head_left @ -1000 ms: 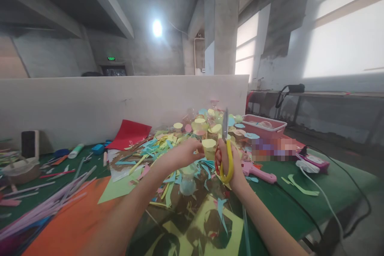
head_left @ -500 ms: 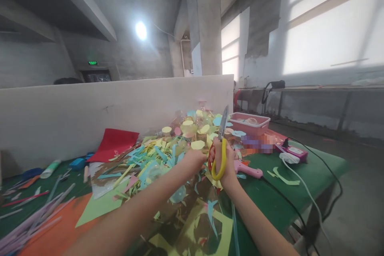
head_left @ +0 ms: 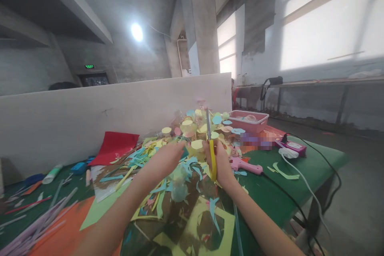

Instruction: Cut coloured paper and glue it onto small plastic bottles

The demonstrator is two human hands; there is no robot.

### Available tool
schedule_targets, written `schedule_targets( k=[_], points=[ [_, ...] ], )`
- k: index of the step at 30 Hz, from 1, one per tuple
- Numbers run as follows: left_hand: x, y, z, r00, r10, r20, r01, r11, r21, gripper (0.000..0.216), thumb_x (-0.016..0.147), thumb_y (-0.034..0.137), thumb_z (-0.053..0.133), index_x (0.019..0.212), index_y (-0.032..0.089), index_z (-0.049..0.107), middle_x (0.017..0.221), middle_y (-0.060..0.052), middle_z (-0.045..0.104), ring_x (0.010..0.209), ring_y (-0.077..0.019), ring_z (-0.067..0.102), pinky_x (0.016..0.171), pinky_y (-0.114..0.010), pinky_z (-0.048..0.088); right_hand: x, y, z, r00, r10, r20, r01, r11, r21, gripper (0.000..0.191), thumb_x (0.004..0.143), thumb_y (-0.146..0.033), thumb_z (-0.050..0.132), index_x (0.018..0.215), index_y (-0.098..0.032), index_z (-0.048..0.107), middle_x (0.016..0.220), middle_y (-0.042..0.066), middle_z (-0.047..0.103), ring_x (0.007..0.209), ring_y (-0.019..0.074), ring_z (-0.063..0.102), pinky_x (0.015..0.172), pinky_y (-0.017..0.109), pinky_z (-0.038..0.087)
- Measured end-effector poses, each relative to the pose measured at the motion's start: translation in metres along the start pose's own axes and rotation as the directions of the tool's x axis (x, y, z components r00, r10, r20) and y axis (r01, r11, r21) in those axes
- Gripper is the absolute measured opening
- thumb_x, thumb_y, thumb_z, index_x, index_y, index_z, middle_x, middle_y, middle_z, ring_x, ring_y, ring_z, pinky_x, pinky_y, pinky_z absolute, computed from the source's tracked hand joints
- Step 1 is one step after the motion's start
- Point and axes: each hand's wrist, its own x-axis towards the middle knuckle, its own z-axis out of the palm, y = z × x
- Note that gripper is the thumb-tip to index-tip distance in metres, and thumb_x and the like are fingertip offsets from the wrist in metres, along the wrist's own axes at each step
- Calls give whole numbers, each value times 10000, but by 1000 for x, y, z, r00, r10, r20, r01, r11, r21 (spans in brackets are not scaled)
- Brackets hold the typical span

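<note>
My right hand (head_left: 221,165) is closed round the yellow handles of a pair of scissors (head_left: 211,149), blades pointing up and away. My left hand (head_left: 166,159) is curled, its fingertips at a small yellow paper-topped cup (head_left: 197,146) just left of the scissors; what the fingers pinch is hidden. Both hands hover over a heap of coloured paper scraps (head_left: 156,156) on the green table (head_left: 303,168).
A white partition (head_left: 90,116) runs behind the table. A red sheet (head_left: 114,146), a pink tray (head_left: 249,121), a pink glue gun (head_left: 244,165), a power strip with cables (head_left: 292,148), a cut yellow sheet (head_left: 207,228) and straws (head_left: 36,224) lie around.
The scissors have turned edge-on and shifted left. My left hand has drawn back a little from the scissors. The view has swung slightly right.
</note>
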Motion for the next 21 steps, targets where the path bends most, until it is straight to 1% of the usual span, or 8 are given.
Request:
schedule_targets(
  k=[2,4,7,9,11,14,18,21],
  points=[
    [-12,-16,-12,998,-65,-28,64,997,-34,212,955,174,399,1071,185,575,927,-107,696,838,-240,665,696,-337,470,0,1,-2,997,52,55,-41,982,-184,325,846,-545,552,776,-241,459,663,5,625,603,205,592,548,288,412],
    [-20,-30,-19,991,-125,-52,121,990,-73,200,954,201,435,1096,192,575,953,-110,697,856,-249,670,691,-337,476,-1,2,-2,983,129,129,-68,915,-398,291,854,-515,549,819,-233,488,726,40,672,667,237,636,570,294,408],
    [-27,-43,-23,980,-187,-72,176,975,-138,221,931,298,551,1123,198,597,1069,-86,667,920,-222,656,757,-356,520,-3,4,-1,942,254,221,-22,701,-713,273,864,-476,541,941,-215,529,830,92,721,771,295,683,595,309,411],
    [-29,-46,-22,973,-215,-79,199,963,-181,291,915,342,589,1169,200,592,1166,-76,631,974,-206,640,814,-387,540,-5,6,1,919,286,272,66,568,-820,287,862,-435,543,1010,-190,543,891,124,738,845,323,693,653,331,430],
    [-30,-44,-19,969,-234,-82,211,952,-221,329,913,345,594,1204,191,577,1206,-81,613,997,-209,634,832,-413,547,-8,8,1,899,290,329,151,500,-853,272,867,-380,534,1028,-162,558,911,143,747,898,330,695,756,364,439],
    [-28,-38,-14,968,-236,-82,206,939,-274,329,910,353,597,1190,180,580,1173,-78,622,966,-205,639,809,-406,549,-11,13,1,881,277,384,224,472,-853,228,848,-312,558,976,-126,593,905,184,750,936,349,689,892,430,402],
    [-25,-31,-12,979,-184,-87,145,931,-335,186,942,213,470,1112,164,527,936,-55,652,788,-180,626,719,-333,487,-14,21,0,871,235,431,293,456,-840,197,835,-282,593,926,-111,629,901,203,743,932,364,682,900,462,403],
    [-22,-30,-12,985,-135,-104,85,918,-386,162,909,167,427,1062,205,464,857,-36,633,764,-190,597,664,-294,412,-11,23,-1,877,171,450,327,475,-817,147,860,-253,578,901,-131,648,936,182,729,955,340,663,874,430,429]
  ],
)
